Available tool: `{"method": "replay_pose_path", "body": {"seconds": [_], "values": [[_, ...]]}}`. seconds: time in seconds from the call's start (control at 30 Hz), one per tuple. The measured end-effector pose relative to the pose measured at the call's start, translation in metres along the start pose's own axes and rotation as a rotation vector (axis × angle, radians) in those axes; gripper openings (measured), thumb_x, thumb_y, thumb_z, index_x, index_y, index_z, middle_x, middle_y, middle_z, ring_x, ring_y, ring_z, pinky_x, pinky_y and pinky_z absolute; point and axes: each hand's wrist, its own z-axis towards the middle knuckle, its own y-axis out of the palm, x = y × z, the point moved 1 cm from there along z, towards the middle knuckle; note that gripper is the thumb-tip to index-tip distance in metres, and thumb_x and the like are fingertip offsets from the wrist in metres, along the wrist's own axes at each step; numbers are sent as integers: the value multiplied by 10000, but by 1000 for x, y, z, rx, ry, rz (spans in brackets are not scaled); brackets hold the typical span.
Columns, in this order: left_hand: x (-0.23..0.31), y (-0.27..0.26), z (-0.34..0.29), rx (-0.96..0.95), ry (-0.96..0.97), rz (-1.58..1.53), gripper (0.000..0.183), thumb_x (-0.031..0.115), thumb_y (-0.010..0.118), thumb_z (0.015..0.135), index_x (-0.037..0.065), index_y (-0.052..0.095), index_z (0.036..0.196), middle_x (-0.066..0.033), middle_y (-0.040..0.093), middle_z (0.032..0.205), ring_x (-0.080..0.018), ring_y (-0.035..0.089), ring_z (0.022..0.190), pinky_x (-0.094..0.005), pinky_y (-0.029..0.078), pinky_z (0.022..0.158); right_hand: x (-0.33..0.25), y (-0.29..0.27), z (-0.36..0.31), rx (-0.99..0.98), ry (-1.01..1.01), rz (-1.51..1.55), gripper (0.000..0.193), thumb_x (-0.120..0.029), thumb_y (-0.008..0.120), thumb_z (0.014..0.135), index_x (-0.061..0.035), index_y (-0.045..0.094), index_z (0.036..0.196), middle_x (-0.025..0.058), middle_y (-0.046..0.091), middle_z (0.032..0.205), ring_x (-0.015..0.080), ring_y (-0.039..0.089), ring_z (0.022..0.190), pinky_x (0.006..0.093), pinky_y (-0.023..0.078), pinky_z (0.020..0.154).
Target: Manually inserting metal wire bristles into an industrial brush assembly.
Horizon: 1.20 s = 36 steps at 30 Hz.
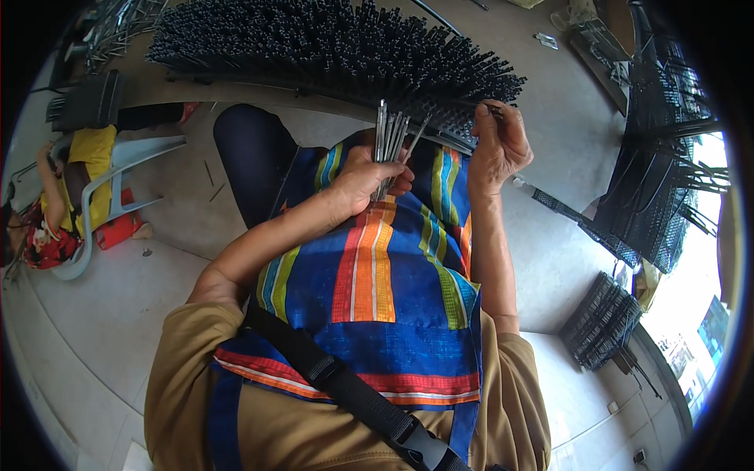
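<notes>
My left hand (371, 174) is closed around a bundle of thin silvery metal rods (386, 141) above my lap. The rods stand nearly upright, their upper ends fanned out a little. Out to the right, my right hand (503, 145) is raised with thumb and fingertips pinched together at the edge of a rack. Something small and dark shows at those fingertips, too small to make out. In front of both hands, the long rack (459, 124) has a perforated surface, densely filled with upright dark rods (330, 51).
A striped blue apron (314, 275) covers my lap. At the left another person sits on a grey plastic chair (149, 149). Dark mesh stacks (652, 188) stand at the right, with a bundle of black rods (601, 322) below. Two loose rods (216, 191) lie on the floor.
</notes>
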Motion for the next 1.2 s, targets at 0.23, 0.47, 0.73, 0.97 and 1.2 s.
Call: {"method": "replay_pose_path", "body": {"seconds": [0.23,0.47,0.73,0.97,1.2], "values": [[1,9,8,-47,5,-111,158,-3,612,831,-18,587,986,-190,678,856,-268,694,725,-350,581,612,14,2,-5,-48,-77,-190,90,26,718,761,-9,667,826,-3,586,722,42,513,603,194,394,527],[1,7,17,-56,-7,-153,218,8,622,832,-28,597,1045,-175,678,891,-254,688,755,-355,589,683,-5,25,9,-102,-215,-460,146,-11,742,714,-38,679,843,56,604,704,133,563,567,251,446,531],[3,4,14,-92,-23,-173,216,10,630,822,-29,600,1032,-171,678,889,-239,685,749,-349,592,690,-16,26,24,-286,-503,-801,102,-137,704,768,-138,701,870,31,585,714,243,607,588,328,466,507],[9,8,7,-160,21,-169,176,-11,622,815,-28,610,990,-173,683,851,-256,689,727,-350,582,657,-9,1,-2,-252,30,-636,143,-128,712,768,-33,679,870,56,636,673,136,588,550,295,455,509],[14,12,17,-155,-190,-216,192,98,672,841,14,645,1012,-135,696,901,-230,698,788,-347,582,658,-3,-5,-9,-92,427,22,32,26,634,827,21,631,859,26,606,673,68,532,498,204,390,439]]}}
